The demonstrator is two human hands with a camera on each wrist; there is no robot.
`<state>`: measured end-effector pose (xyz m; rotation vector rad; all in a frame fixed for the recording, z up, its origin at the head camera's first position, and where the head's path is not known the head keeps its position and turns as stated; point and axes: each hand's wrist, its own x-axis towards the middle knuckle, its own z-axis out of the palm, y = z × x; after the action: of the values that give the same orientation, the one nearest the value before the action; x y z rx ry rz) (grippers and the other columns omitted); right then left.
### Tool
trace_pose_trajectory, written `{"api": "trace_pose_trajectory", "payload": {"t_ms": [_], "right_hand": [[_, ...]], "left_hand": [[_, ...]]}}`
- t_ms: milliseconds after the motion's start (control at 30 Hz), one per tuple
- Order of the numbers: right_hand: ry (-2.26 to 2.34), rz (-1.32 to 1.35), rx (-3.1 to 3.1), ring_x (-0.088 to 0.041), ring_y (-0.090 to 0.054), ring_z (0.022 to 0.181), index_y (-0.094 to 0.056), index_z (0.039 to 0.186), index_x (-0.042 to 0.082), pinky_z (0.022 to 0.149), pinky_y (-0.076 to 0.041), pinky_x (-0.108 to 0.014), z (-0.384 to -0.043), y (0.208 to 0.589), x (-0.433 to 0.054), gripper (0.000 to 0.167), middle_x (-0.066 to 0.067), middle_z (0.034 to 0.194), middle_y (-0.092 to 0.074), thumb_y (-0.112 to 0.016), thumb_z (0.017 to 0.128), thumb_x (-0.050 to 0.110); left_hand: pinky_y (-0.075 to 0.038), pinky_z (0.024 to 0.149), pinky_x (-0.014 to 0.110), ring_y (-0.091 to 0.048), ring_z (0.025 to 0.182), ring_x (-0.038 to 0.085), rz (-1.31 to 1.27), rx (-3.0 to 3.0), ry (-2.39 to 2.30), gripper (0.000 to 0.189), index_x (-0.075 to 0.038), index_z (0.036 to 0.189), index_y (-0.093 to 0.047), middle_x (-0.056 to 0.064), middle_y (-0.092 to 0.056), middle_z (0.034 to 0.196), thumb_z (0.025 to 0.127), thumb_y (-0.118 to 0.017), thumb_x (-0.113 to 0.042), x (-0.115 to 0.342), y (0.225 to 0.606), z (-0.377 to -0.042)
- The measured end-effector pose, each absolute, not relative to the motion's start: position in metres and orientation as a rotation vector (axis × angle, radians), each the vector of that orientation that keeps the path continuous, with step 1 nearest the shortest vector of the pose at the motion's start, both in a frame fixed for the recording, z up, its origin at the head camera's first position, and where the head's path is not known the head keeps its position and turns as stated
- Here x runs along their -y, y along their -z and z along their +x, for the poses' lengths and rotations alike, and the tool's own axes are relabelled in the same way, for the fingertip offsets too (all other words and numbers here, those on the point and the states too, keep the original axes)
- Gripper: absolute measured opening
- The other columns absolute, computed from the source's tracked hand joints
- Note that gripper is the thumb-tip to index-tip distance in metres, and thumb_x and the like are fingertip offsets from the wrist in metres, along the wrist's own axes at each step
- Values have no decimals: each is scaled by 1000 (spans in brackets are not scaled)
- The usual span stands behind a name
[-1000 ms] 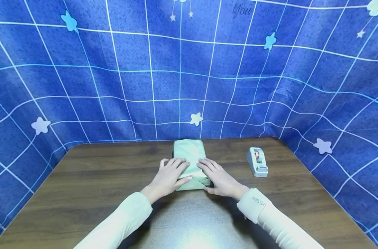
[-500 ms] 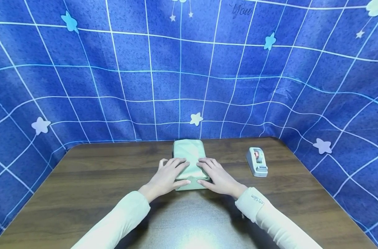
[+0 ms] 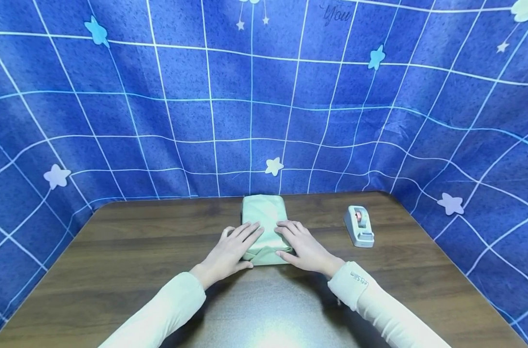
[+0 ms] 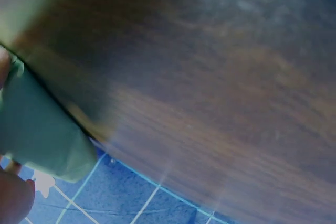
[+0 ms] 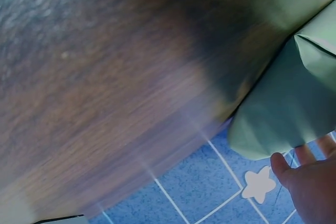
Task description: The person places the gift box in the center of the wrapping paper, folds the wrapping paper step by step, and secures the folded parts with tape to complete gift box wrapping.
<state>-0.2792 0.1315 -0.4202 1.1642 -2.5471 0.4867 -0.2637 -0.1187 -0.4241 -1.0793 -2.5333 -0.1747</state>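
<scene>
A box-shaped package [image 3: 264, 210] wrapped in pale green paper lies at the far middle of the table. My left hand [image 3: 224, 251] rests with extended fingers on its top left side, the thumb at the near left corner. On the other side my right hand [image 3: 306, 249] lays its fingers on the top right edge, thumb against the folded near end. A slanted paper fold shows at that end. In the left wrist view the package's side [image 4: 47, 129] and a few fingertips show. The right wrist view shows the other side [image 5: 283, 103], with a loose-edged fold.
A white tape dispenser [image 3: 359, 227] stands to the right on the brown wooden table [image 3: 159, 232]. A blue curtain [image 3: 181, 121] with white grid lines and stars hangs behind the table and along its sides.
My right thumb has come in onto the near end of the package. My left thumb has slid left off that end to the corner, and the fold there shows again.
</scene>
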Motion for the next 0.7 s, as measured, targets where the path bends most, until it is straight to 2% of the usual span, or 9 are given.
{"api": "trace_pose_trajectory", "payload": {"t_ms": [367,500,700], "right_hand": [[-503,1166,2548,-28,-38,125,-45,130,7,101,-34,-48,-279,419,-130,53,-11,137,-41,-58,88,36],[-503,1165,2548,-29,-38,125,-45,130,8,101,-34,-49,-279,420,-131,53,-11,137,-41,-58,87,36],[-479,1155,2556,-28,-38,126,-44,131,8,101,-34,-48,-280,421,-131,53,-10,138,-41,-57,88,36]], "left_hand": [[-30,96,50,-30,135,26,-1113,2618,174,90,-16,145,-26,4,-28,150,71,-77,-26,124,419,-266],[-30,94,52,-32,133,27,-1088,2587,140,91,-14,144,-28,6,-30,148,68,-77,-27,121,421,-265],[-32,94,49,-35,132,27,-1030,2537,2,96,-13,143,-30,6,-33,147,62,-80,-29,116,424,-264]]}}
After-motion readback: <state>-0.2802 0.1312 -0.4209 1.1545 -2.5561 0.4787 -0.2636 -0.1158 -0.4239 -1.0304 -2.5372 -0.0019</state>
